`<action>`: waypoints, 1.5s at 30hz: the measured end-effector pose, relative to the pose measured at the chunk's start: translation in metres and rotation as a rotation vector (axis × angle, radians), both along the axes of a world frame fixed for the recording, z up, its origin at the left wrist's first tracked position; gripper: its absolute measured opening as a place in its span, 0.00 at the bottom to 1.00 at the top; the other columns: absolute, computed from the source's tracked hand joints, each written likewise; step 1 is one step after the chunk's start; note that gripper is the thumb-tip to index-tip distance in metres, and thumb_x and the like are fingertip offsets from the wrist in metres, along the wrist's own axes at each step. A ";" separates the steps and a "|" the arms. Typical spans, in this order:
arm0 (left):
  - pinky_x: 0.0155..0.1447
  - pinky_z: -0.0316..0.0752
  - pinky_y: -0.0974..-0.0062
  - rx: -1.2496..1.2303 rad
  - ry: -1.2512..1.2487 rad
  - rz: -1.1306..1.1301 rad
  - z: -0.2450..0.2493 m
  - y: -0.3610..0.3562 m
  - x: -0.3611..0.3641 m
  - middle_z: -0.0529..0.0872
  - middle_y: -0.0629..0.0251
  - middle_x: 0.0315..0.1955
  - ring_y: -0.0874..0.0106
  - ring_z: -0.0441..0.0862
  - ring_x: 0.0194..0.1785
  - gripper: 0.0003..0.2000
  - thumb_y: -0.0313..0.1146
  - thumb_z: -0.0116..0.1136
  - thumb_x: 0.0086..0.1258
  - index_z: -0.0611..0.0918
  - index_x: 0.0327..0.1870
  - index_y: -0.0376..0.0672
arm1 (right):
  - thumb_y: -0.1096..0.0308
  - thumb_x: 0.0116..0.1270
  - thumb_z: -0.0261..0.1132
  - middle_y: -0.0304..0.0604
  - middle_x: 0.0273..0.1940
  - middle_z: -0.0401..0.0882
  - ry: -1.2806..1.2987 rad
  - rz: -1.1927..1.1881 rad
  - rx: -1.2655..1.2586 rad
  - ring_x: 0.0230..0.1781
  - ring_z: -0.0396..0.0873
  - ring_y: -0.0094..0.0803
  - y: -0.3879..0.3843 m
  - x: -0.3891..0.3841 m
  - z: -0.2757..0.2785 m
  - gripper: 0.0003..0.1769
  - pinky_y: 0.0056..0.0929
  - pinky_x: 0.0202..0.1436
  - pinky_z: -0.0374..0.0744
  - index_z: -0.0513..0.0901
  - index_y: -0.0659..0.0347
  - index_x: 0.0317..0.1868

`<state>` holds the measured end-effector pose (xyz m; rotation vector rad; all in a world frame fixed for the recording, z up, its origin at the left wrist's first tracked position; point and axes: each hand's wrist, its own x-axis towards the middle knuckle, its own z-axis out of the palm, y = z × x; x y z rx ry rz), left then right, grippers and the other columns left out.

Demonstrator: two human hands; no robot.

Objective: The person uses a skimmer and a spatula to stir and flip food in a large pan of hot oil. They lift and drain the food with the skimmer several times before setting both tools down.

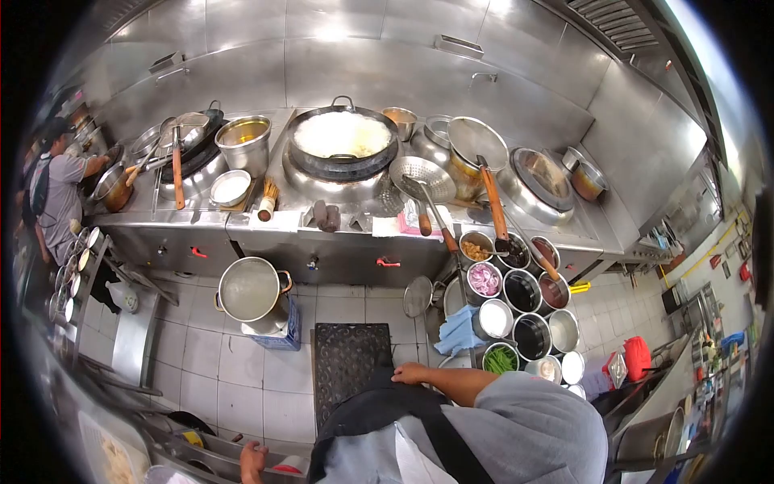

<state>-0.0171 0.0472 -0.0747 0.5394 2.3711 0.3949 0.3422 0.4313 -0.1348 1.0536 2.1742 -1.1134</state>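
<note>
My right hand is at the front of my black apron, its fingers curled against the cloth and seeming to grip it. My left hand is low at the left, beside a steel counter edge; its fingers are partly apart and I see nothing in them. Ahead on the range, a large wok holds pale, foamy liquid. A perforated skimmer and a ladle with wooden handles lie right of it. Neither hand touches these.
Metal pots of ingredients crowd the right, among them sliced onion and green vegetables, beside a blue cloth. A big stockpot stands on a blue crate. A black mat covers the floor. Another person works far left.
</note>
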 end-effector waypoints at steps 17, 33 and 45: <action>0.55 0.71 0.66 0.034 -0.049 0.060 0.011 0.006 0.003 0.81 0.43 0.43 0.53 0.78 0.51 0.21 0.37 0.62 0.54 0.79 0.48 0.34 | 0.45 0.62 0.57 0.48 0.47 0.80 0.018 -0.001 0.024 0.50 0.76 0.45 -0.001 -0.001 0.001 0.25 0.39 0.54 0.72 0.81 0.55 0.48; 0.54 0.72 0.66 0.034 -0.044 0.062 -0.001 0.001 0.000 0.82 0.44 0.43 0.56 0.80 0.50 0.21 0.36 0.63 0.55 0.79 0.48 0.33 | 0.45 0.62 0.56 0.48 0.49 0.79 -0.011 0.009 0.032 0.52 0.75 0.44 0.000 -0.002 -0.004 0.25 0.38 0.56 0.71 0.80 0.54 0.49; 0.54 0.72 0.67 -0.010 -0.045 0.052 -0.001 0.001 -0.001 0.82 0.45 0.44 0.57 0.80 0.50 0.22 0.35 0.64 0.55 0.78 0.51 0.35 | 0.45 0.61 0.57 0.49 0.47 0.80 -0.010 0.005 0.039 0.50 0.76 0.44 0.001 -0.004 -0.001 0.25 0.39 0.54 0.72 0.80 0.54 0.49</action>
